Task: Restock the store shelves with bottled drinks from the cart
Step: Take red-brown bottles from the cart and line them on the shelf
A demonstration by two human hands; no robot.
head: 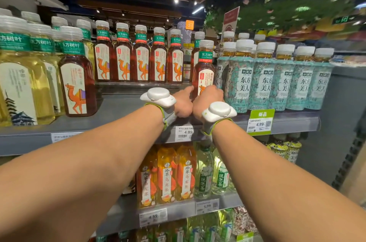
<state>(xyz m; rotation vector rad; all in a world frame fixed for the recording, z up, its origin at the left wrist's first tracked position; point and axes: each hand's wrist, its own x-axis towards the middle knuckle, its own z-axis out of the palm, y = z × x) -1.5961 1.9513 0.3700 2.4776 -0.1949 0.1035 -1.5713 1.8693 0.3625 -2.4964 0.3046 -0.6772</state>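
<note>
1. Head view: pale yellow tea bottles (23, 83) crowd the left end of the upper shelf (118, 111), with one camel-label bottle (77, 83) just beside them.
2. Left hand (183, 103) stretches one digit to the lower side of the dark tea bottle (205, 69), seemingly touching it; I cannot tell whether it grasps.
3. That bottle is upright over the shelf, its base hidden.
4. Right hand (208, 97) grasps its base, fingers curled round.
5. Teal-label bottles (277, 83) stand just right of it.
</note>
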